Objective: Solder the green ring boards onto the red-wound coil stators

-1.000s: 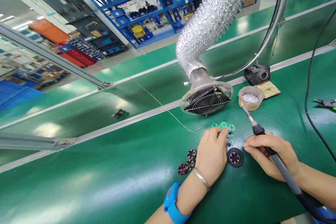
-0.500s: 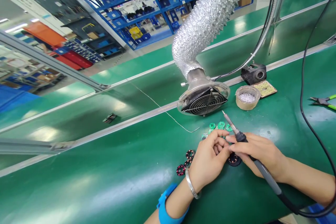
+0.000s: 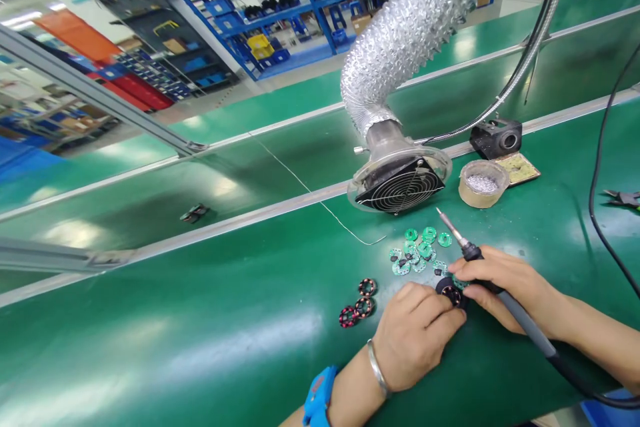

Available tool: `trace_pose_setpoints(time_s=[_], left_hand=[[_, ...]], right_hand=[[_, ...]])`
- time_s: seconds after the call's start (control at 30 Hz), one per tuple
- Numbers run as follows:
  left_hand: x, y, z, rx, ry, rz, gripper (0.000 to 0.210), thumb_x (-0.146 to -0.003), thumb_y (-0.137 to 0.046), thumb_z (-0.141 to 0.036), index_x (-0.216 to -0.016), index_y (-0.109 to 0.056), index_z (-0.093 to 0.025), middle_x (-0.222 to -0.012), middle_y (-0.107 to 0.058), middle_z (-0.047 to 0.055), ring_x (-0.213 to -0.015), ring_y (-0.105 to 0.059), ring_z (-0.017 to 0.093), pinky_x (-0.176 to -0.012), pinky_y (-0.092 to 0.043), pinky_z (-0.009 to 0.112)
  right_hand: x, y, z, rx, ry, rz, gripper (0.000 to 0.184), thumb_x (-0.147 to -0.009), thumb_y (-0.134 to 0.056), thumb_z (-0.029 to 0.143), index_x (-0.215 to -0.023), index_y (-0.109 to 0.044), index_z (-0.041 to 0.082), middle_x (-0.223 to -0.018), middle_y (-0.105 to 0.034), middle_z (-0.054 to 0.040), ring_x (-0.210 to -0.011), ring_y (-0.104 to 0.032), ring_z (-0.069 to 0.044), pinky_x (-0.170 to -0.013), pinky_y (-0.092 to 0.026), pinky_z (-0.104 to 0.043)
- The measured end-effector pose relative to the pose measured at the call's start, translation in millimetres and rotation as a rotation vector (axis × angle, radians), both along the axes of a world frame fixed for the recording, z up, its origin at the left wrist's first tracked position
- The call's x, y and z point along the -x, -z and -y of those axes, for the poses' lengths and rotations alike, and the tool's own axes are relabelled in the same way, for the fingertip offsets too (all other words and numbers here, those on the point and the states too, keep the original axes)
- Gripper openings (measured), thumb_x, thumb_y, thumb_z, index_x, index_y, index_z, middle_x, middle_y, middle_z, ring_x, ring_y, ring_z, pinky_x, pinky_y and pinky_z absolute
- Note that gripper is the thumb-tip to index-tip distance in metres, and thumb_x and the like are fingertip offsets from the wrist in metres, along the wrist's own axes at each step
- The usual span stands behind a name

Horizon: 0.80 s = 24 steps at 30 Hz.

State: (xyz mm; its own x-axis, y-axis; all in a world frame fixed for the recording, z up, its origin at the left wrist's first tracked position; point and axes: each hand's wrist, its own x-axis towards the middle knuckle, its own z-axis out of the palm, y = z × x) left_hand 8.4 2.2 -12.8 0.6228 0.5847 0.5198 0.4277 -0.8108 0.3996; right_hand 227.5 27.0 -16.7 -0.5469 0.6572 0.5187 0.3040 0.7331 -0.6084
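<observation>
My right hand is closed round a soldering iron, its bare tip pointing up and left, away from me. The thumb and forefinger of that hand also reach a small green ring-shaped board, partly hidden by them. My left hand has its fingers curled against a black round part with a copper-wound ring in it, low on the bench. Left of that hand lie several copper-wound rings, one with red on it. Beyond my hands several round green circuit boards lie in a loose group.
A fume extractor fan on a silver hose hangs just beyond the boards. To its right are a round tub of metal bits, a yellow sponge tray and a black holder. Pliers lie far right; solder wire hangs at left.
My left hand has moved down and its fingers now curl at the black round part. The boards behind it have come into sight. My right hand still holds the iron. The view has shifted slightly.
</observation>
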Motion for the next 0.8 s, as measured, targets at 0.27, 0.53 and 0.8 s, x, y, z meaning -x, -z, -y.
trace_pose_setpoints(time_s=[0.27,0.53,0.8], left_hand=[[16,-8.0,3,-0.054,0.05,0.105,0.023,-0.08,-0.053,-0.008,-0.099,-0.06,-0.019,-0.075,-0.07,0.003,-0.063,-0.058,0.016,-0.059,-0.044,0.03],[12,3.5,1,0.303,-0.191,0.079,0.01,-0.087,-0.053,-0.011,-0.09,-0.059,-0.019,-0.078,-0.067,0.003,-0.07,-0.062,0.016,-0.064,-0.05,0.028],[7,2.2,-3,0.463,-0.093,0.241,0.011,-0.089,-0.055,-0.012,-0.087,-0.064,-0.018,-0.078,-0.067,0.004,-0.071,-0.062,0.014,-0.065,-0.051,0.023]], right_hand=[[15,4.6,6,0.119,-0.166,-0.015,0.018,-0.094,-0.051,0.014,-0.112,-0.052,0.02,-0.1,-0.067,-0.0071,-0.091,-0.061,-0.017,-0.082,-0.05,-0.033],[11,7.8,0,0.132,-0.146,-0.02,0.018,-0.094,-0.053,0.016,-0.112,-0.053,0.02,-0.103,-0.067,-0.0071,-0.097,-0.06,-0.018,-0.086,-0.048,-0.034],[11,6.6,0,0.091,-0.161,-0.001,0.023,-0.094,-0.051,0.011,-0.116,-0.052,0.02,-0.103,-0.068,-0.0068,-0.096,-0.061,-0.016,-0.084,-0.049,-0.033]])
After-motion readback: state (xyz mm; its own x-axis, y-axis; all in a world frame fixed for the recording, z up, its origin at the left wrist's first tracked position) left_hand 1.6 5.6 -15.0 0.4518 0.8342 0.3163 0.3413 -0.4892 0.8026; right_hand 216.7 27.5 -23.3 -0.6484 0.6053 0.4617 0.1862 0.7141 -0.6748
